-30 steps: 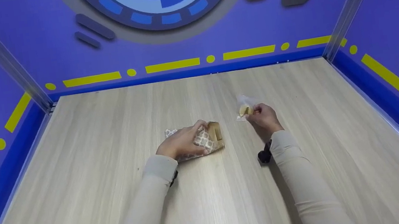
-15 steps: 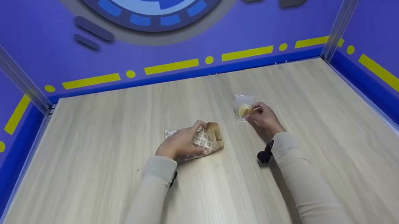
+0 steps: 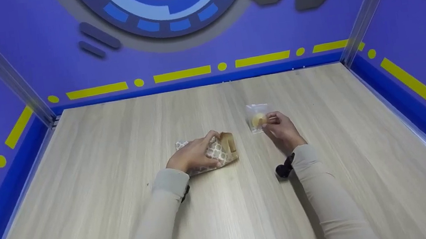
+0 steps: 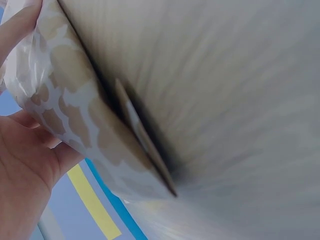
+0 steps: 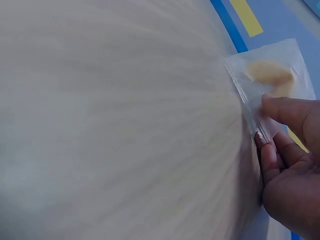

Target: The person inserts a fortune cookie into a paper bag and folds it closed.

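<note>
Two hands work over the pale wood tabletop (image 3: 96,200). Near the centre of the head frame, the left hand (image 3: 193,155) grips a patterned paper bag (image 3: 216,150) from above, its brown open end (a flap shows there) facing the frame's right. Just right of centre, the right hand (image 3: 283,130) pinches a clear packet (image 3: 256,109) between thumb and fingers, a yellowish piece (image 3: 257,120) inside.
</note>
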`<state>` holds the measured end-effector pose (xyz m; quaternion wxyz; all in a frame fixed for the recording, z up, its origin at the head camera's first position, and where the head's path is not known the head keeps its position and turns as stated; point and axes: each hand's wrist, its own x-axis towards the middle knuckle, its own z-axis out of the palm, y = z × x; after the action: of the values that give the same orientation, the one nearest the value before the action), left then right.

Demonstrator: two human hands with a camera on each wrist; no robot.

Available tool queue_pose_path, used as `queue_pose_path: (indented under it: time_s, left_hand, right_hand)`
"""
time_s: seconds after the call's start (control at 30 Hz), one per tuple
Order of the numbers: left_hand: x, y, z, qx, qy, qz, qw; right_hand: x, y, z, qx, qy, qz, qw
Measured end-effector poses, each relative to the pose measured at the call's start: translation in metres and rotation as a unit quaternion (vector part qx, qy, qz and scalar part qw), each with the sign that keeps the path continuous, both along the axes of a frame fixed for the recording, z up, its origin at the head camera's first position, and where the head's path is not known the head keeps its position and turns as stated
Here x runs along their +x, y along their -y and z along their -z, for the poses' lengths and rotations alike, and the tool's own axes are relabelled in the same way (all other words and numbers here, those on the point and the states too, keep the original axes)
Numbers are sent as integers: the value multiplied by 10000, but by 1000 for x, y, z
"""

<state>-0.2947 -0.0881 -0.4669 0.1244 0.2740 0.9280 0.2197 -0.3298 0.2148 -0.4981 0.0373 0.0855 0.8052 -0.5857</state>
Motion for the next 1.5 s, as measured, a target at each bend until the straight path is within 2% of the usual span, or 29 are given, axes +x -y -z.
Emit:
queue_pose_path:
  time_s: [0.33,0.47,0.7,0.9,1.03,1.2,1.37,1.5]
  left_hand:
    - [0,1,2,1,-56,-18,10000]
    - [-1,1,1,-7,-75,-31,10000]
    - [1,0,0,14,-18,-35,10000]
    - [0,1,-1,28,-19,-45,10000]
    - [0,1,0,29,2,-35,10000]
    - [-1,1,0,39,-20,25,10000]
    - [-1,0,1,63,-78,51,9999]
    - [-2,0,1,56,-51,42,10000]
  right_hand:
    - [1,0,-5,-130,44,-253,9996]
    - [1,2,-10,-223,200,-202,9993]
    - [1,6,-17,-270,10,19,9996]
    - [-1,7,-20,-660,19,176,9977]
    - [-2,7,-23,-704,-13,229,9973]
    - [0,7,-28,-826,-63,244,9963]
    - [1,6,-33,-935,-205,111,9953]
    - [1,7,-33,-1065,-153,4,9942]
